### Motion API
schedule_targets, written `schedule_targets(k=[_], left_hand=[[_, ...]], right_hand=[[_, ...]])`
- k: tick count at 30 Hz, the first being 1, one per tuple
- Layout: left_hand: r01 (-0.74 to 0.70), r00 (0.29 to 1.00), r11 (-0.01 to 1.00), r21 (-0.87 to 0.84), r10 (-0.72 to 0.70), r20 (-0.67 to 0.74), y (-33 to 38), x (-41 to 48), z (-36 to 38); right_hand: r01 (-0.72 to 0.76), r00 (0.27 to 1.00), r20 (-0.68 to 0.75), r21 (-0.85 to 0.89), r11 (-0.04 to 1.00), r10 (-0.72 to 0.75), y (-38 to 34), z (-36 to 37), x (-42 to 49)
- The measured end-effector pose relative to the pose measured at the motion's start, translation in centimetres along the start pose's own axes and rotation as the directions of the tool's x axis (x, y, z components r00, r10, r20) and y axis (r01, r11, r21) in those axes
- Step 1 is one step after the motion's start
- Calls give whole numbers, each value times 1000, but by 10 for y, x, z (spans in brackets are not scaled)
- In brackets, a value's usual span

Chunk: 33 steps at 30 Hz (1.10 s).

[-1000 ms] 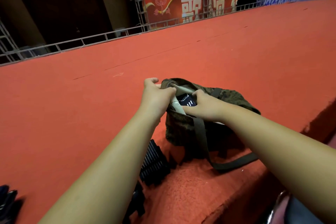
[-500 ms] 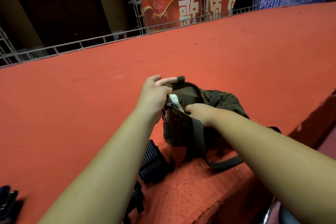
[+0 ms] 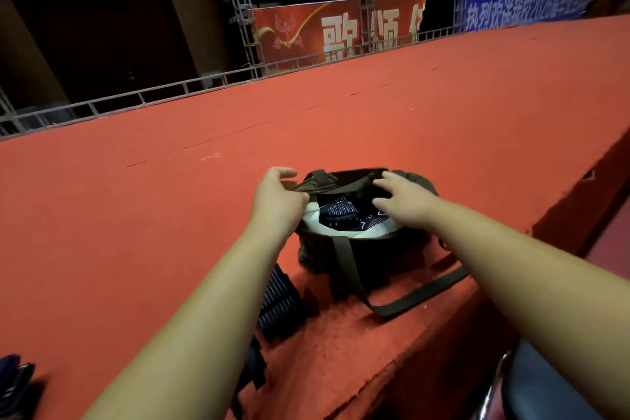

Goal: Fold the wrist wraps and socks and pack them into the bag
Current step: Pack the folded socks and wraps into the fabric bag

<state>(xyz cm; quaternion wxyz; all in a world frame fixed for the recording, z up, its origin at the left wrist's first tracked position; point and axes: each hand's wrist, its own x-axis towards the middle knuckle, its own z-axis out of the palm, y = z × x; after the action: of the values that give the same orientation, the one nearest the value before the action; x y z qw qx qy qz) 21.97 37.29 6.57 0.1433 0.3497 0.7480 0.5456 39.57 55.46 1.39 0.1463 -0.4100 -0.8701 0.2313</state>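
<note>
Drawn up out of the bag (image 3: 344,179) since the earlier frame: right hand (image 3: 402,196), fingers spread and loose above the mouth, holding nothing. At the left rim, left hand (image 3: 279,201) gripping the fabric, spreading the mouth wide. Packing step, by the look of it; next, probably a reach for the striped piece (image 3: 279,300) on the carpet (image 3: 136,232) below centre. Bag mid-frame, olive, pale-lined, dark striped rolls (image 3: 341,211) inside.

Left hand (image 3: 276,202) at bag (image 3: 385,249), right hand (image 3: 404,198) over striped bundles (image 3: 341,212)

A red carpeted platform (image 3: 136,232) bears the olive bag (image 3: 317,252), with dark striped cloth (image 3: 279,302) beside it.
</note>
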Motion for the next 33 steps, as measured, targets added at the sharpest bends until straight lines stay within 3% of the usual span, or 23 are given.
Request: schedule_targets(k=[4,8,13,19,23,27,33], left_hand=[[-64,997,988,137,69,-31,-11,-2,2],[-58,998,962,268,65,-17,-22,4,5],[-128,992,930,345,124,34,-32,11,4],[-211,977,853,477,189,95,-39,15,11],[-194,980,833,518,142,139,-40,16,11],[-218,976,864,453,179,127,-36,6,-1],[-199,980,863,465,166,111,-30,-17,-43]], right_hand=[[-32,999,-26,-481,876,22,13,-29,2],[-134,985,-10,-666,733,172,22,-25,-4],[-258,961,-169,-271,927,218,19,-31,-1],[-359,930,-154,-186,915,333,21,-29,9],[-269,947,-224,-171,948,229,6,-20,5],[-177,958,-255,-161,971,132,-23,-15,-3],[-28,982,-187,-10,1000,25,-80,-5,-23]])
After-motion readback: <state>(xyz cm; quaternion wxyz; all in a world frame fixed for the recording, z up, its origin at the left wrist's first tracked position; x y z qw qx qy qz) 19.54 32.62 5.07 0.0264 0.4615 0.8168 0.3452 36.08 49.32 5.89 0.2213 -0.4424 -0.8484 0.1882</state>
